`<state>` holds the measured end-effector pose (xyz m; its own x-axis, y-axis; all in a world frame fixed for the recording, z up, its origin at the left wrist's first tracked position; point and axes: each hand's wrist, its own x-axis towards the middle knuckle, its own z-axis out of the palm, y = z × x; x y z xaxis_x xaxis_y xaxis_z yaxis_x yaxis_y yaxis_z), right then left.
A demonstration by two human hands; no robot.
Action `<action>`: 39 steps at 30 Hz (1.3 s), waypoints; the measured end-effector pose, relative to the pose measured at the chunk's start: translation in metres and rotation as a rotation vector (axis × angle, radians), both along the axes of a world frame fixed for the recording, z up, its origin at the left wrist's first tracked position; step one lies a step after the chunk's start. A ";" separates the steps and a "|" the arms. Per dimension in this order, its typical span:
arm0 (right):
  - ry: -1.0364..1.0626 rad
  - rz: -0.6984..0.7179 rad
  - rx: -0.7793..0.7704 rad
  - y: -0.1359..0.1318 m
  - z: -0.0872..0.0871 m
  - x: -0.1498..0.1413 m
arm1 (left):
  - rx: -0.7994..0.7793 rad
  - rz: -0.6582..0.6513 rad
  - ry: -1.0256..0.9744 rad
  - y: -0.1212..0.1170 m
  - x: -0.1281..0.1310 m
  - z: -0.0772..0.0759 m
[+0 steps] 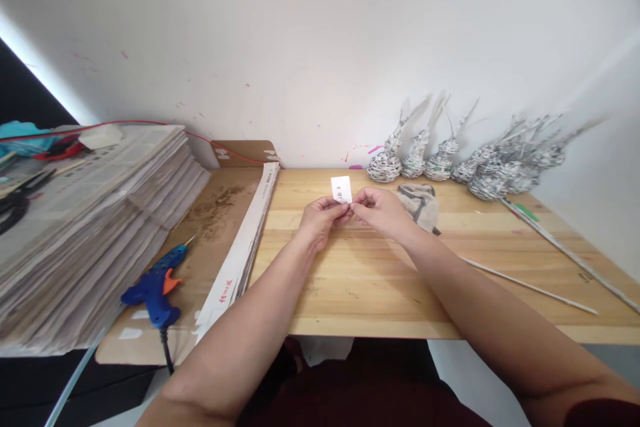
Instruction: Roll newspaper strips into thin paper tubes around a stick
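Observation:
A small white piece of paper (341, 188) with dark print stands up between my fingertips over the wooden table. My left hand (323, 219) is closed on its lower edge. The fingers of my right hand (375, 208) pinch the paper's lower right corner, close against the left fingertips. Just beyond my right hand lies a crumpled beige and grey cloth (425, 207), partly hidden by the wrist. A thin white rolled-paper stick (535, 285) rests on the table right of my right forearm.
Several gourd shapes woven from printed paper (385, 163) line the wall. A longer paper stick (570, 253) lies at the right. To the left are paper strips (245, 240), a blue glue gun (157, 287) on cardboard (200, 267), and a tall newspaper stack (100, 233).

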<state>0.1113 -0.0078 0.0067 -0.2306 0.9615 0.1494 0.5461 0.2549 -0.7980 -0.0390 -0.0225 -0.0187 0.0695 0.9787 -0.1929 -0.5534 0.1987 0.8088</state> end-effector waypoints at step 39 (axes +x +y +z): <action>-0.033 0.004 0.016 -0.001 0.006 0.002 | 0.003 -0.060 0.060 -0.001 -0.003 0.002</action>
<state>0.1129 -0.0083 0.0127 -0.2395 0.9581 0.1569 0.5712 0.2697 -0.7753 -0.0421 -0.0235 -0.0171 0.1164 0.9737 -0.1959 -0.4908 0.2278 0.8410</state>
